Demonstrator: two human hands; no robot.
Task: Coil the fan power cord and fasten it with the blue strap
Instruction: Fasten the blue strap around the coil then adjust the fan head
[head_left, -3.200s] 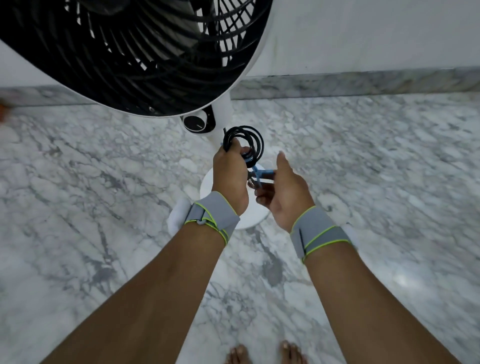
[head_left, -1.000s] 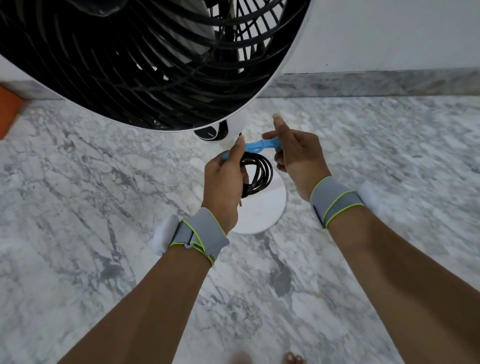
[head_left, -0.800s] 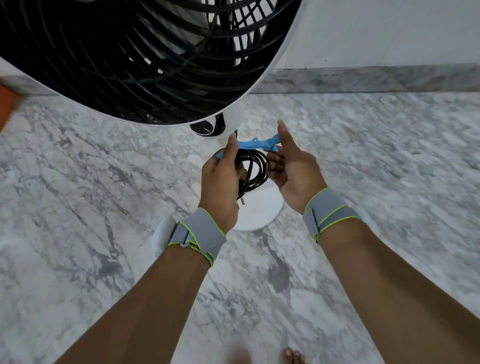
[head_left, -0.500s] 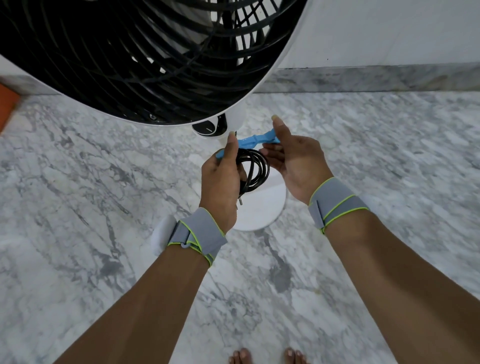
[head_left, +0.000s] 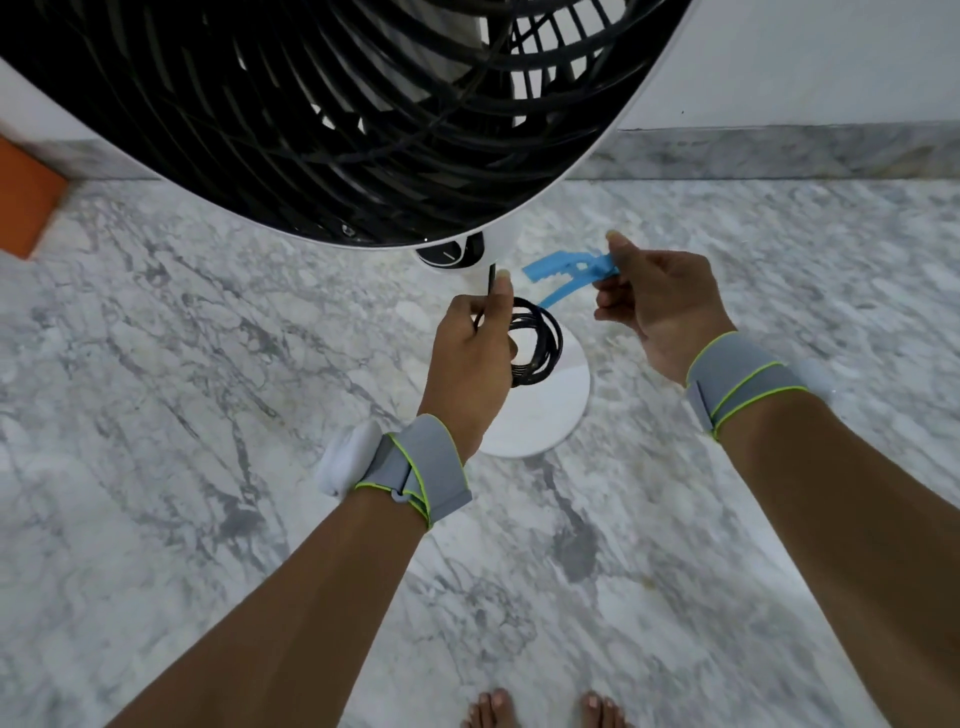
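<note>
At six o'clock, nearest the camera, the toes of two bare feet (head_left: 540, 709) stand on the grey-veined marble floor (head_left: 156, 415). Two forearms reach up from there, each with one grey wristband (head_left: 415, 467) edged in lime. The left hand (head_left: 470, 358), just left of centre, grips one coil of black power cord (head_left: 540, 343), its fingers curled round the loops and the thumb pressed on a short upright length of cord. At about one o'clock the right hand (head_left: 660, 306) pinches one blue strap (head_left: 566, 273) between thumb and fingers; the strap's tail slants down toward the coil. Below the hands lies one round white fan base (head_left: 550, 415). Beyond, from ten to twelve o'clock, looms one black fan grille (head_left: 311, 114), and one orange object (head_left: 26, 208) sits at nine o'clock.
</note>
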